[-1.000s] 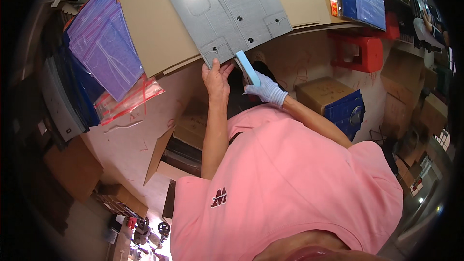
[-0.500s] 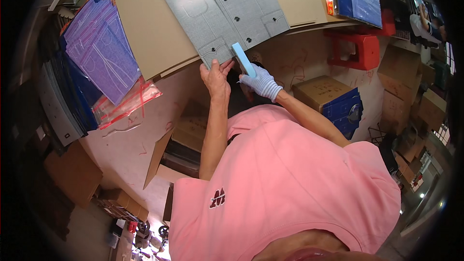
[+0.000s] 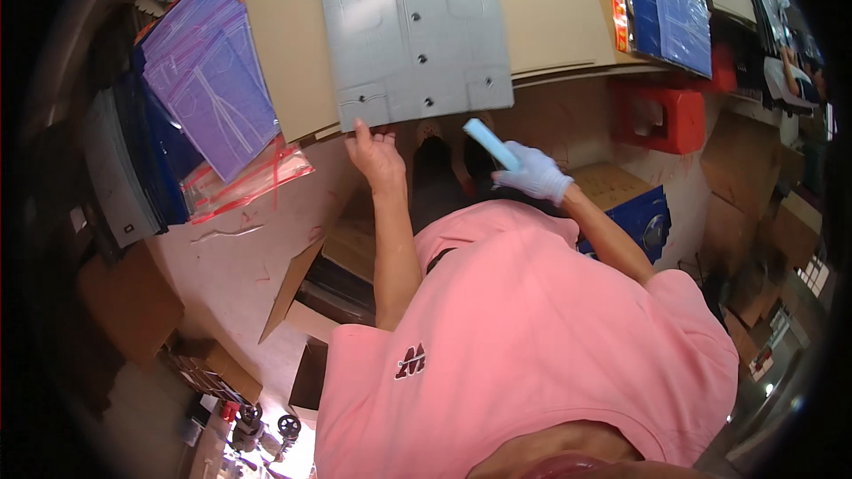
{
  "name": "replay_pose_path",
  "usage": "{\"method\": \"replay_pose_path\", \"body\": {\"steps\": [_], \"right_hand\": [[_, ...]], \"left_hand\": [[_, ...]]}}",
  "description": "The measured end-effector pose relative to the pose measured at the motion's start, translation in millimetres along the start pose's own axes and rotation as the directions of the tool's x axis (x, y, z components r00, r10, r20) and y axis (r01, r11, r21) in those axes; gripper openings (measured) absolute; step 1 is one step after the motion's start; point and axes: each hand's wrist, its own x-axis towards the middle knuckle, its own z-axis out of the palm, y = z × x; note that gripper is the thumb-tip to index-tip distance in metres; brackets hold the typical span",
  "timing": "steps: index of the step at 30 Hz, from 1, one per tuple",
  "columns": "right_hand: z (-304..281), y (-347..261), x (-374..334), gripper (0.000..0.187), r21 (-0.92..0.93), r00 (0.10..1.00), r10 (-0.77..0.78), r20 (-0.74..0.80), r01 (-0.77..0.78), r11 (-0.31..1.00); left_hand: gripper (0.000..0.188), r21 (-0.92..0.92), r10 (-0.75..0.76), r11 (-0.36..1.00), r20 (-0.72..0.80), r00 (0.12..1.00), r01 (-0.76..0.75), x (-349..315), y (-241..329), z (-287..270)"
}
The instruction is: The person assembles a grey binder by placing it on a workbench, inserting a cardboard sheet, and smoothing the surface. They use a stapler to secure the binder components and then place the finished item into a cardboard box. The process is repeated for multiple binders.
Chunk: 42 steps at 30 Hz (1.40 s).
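Observation:
A grey sheet (image 3: 417,35) shaped like a jacket front, with pocket outlines and a row of dark round snaps, lies on brown cardboard (image 3: 288,44). At its near left corner is my bare left hand (image 3: 377,158), thumb up at the edge and fingers curled below, pinching it. My right hand (image 3: 532,174), in a pale striped glove, is closed around a light blue flat bar (image 3: 491,143). The bar points up and left, apart from the sheet's near edge.
Purple printed sheets (image 3: 213,80) are piled on the left, beside a stack of dark and grey sheets (image 3: 115,164). Blue plastic-wrapped packs (image 3: 670,18) lie at the right. A red stool (image 3: 661,120) and a carton (image 3: 612,188) stand below. An open box (image 3: 333,275) sits near my left arm.
The grey sheet has turned from slanted to nearly straight. My left hand has shifted slightly left with its corner. My right hand has moved right and nearer me, taking the blue bar off the edge.

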Motion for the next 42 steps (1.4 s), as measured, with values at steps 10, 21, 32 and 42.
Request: {"method": "replay_pose_path", "body": {"steps": [10, 21, 32, 42], "right_hand": [[-142.8, 25.2, 110.5, 0.059, -0.283, 0.579, -0.093, -0.810, -0.247, 0.927], [-154.1, -33.3, 140.4, 0.078, -0.255, 0.528, -0.474, -0.704, 0.436, 0.863], [-56.4, -9.9, 115.7, 0.022, 0.927, 0.922, -0.112, -0.372, 0.376, 0.014], [-21.1, -49.9, 65.7, 0.024, 0.460, 0.989, -0.130, 0.075, 0.081, 0.884]], "left_hand": [[0.056, 0.001, 0.107, 0.994, 0.136, 0.985, -0.108, -32.1, 6.8, 15.6], [0.058, 0.081, 0.254, 0.939, 0.495, 0.831, -0.335, -22.2, 121.7, -58.2], [0.054, 0.386, 0.067, 0.916, 0.127, 0.990, -0.112, 12.4, 126.4, -90.5], [0.040, 0.253, -0.248, 0.939, 0.031, 0.968, 0.232, -13.5, -26.2, -12.3]]}}
